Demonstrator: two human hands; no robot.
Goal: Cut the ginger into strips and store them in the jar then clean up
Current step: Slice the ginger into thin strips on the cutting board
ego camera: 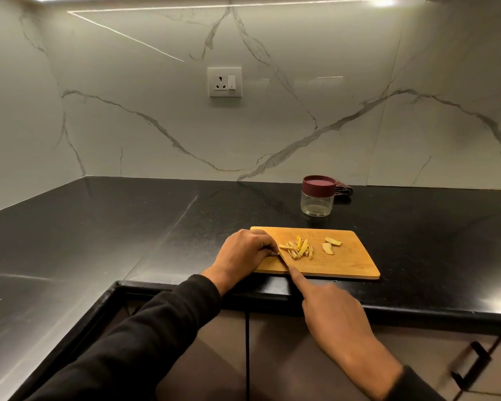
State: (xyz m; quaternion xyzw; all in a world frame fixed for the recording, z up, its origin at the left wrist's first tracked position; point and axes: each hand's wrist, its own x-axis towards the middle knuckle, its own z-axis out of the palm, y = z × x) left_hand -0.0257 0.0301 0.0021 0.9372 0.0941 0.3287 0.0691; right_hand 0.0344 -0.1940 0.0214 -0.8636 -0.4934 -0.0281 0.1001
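A wooden cutting board [350, 264] lies on the black counter near its front edge. A small heap of yellow ginger strips [298, 249] sits mid-board, and two uncut ginger slices [329, 246] lie to its right. My left hand [243, 256] rests on the board's left end, its curled fingertips pinching a small ginger piece [276, 252]. My right hand [333, 314] grips a knife [284, 261], index finger stretched along the thin blade; the handle is hidden in the hand. The blade meets the board beside the left fingertips. A glass jar [317, 202] with a maroon lid stands behind the board.
A dark patterned cloth [344, 190] lies behind the jar against the marble wall. The black counter [128, 227] turns an L-shaped corner on the left. A wall socket [224, 81] sits above it. Cabinet doors with a black handle [472, 369] are below the counter edge.
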